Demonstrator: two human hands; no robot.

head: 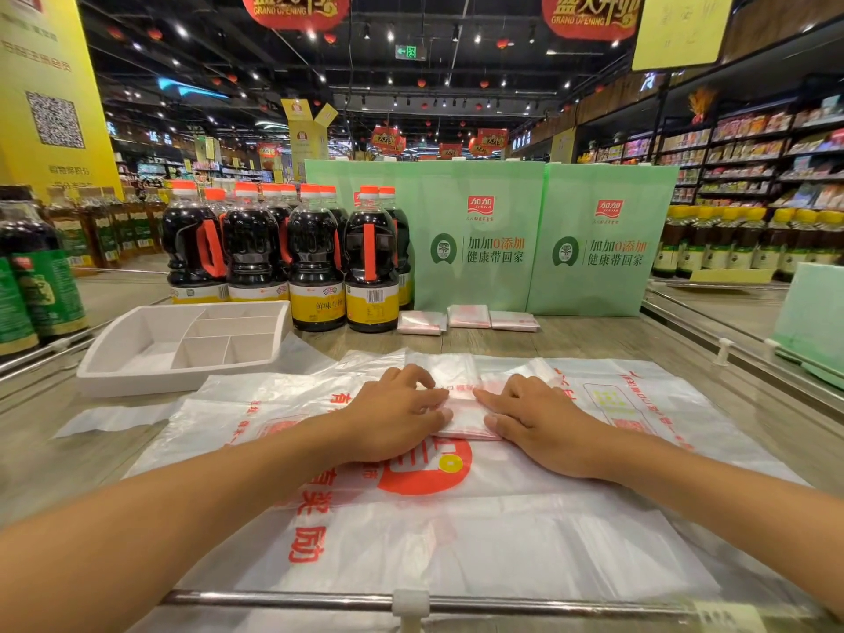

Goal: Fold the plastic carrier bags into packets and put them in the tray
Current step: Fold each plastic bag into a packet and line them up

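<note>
While both grips bear down on it, the half-folded packet (466, 418) lies on the counter (571, 340) to the right of the tray (182, 381) and nearer the person than the tray's front wall, not in any of its compartments. Left grip (392, 418): released, fingers bent with their tips pressing the packet's left part, thumb at its near edge, not closed round it. Right grip (543, 427): released, forefinger laid straight along the packet's top, thumb at its near right corner, holding nothing. Loose carrier bags (456, 541): translucent white with red print, spread flat under the packet, running from the tray's right front corner across to the right and towards the person. Tray: white, divided, one large compartment and several small. Finished packets (468, 316): three, side by side, right of the tray and about level with its far rim, well apart from it. Soy sauce bottles (315, 262): dark, orange-capped, in a cluster just behind the tray's far right corner. Green bags (479, 239): two, upright, right of the tray, behind the three packets.
</note>
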